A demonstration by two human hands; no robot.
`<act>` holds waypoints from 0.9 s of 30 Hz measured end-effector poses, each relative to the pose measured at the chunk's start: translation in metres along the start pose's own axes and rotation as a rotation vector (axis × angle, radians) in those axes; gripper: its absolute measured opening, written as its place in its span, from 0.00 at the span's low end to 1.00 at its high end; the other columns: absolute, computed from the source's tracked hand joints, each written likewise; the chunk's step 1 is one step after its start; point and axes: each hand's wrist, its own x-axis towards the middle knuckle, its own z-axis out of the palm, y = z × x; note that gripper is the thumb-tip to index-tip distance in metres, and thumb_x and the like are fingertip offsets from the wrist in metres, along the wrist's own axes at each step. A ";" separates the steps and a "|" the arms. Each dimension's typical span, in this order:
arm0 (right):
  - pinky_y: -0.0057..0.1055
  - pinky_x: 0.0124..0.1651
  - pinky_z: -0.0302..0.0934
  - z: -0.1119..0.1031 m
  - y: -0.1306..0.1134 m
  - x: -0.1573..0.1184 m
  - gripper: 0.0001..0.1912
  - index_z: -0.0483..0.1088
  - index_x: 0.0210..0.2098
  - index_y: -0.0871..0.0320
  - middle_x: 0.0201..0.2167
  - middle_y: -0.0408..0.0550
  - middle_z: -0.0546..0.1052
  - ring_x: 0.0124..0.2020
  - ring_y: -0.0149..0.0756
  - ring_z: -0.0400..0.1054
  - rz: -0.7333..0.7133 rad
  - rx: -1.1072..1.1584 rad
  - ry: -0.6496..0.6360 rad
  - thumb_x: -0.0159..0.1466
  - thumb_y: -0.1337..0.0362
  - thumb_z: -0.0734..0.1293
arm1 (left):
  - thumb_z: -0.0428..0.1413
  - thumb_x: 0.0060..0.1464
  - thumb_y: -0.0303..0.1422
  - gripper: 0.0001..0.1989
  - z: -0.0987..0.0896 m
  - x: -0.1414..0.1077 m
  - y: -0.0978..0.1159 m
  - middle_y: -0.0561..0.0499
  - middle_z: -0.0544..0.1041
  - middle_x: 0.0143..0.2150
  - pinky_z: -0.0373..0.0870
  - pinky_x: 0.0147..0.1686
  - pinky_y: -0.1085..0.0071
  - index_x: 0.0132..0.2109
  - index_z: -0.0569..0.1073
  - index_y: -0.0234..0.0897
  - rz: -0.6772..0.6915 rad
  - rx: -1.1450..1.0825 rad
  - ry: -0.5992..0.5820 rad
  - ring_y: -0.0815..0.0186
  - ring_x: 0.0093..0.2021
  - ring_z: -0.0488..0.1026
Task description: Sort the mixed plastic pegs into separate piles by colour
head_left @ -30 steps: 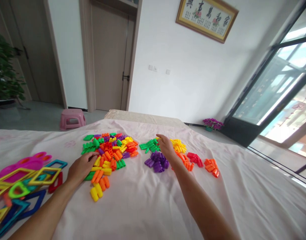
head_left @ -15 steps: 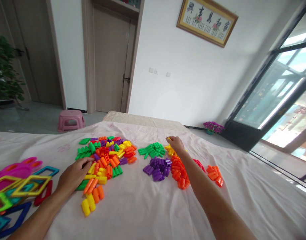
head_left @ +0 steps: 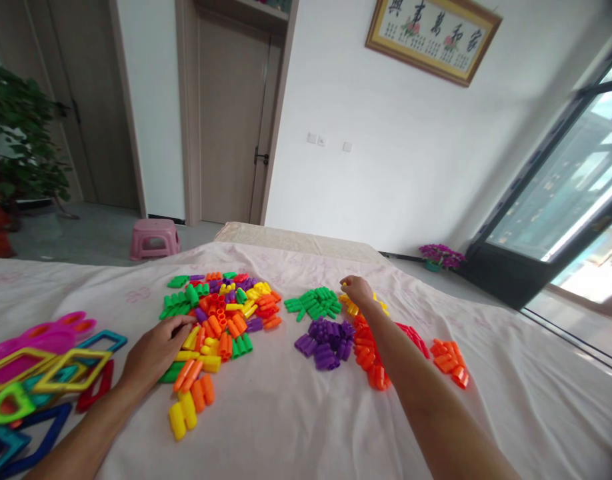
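My right hand is pinched on a small yellow plastic building piece, of which only a bit shows at the fingertips. Right below it lies a pile of yellow pieces, partly covered by the hand and forearm. My left hand rests at the left edge of a mixed pile of tube-like pieces in green, orange, yellow, purple and red. Its fingers are loosely bent and apart, with nothing visible in them. Sorted beside the right arm are green pieces, purple pieces and orange-red pieces.
Red pieces and an orange group lie right of my right forearm. At the left are flat coloured frames and a pink plastic shape. A pale cloth covers the surface. A pink stool stands beyond.
The whole view has shifted slightly, so things appear further right. My right hand stays pinched above the yellow pile, and my left hand keeps its place by the mixed pile.
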 end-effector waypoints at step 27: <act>0.30 0.54 0.62 -0.013 -0.109 -0.090 0.16 0.80 0.44 0.52 0.44 0.45 0.82 0.50 0.38 0.73 -0.491 0.167 0.068 0.61 0.69 0.64 | 0.46 0.62 0.42 0.18 -0.005 -0.006 0.011 0.53 0.80 0.53 0.65 0.42 0.71 0.48 0.77 0.45 -0.003 0.023 -0.014 0.62 0.51 0.76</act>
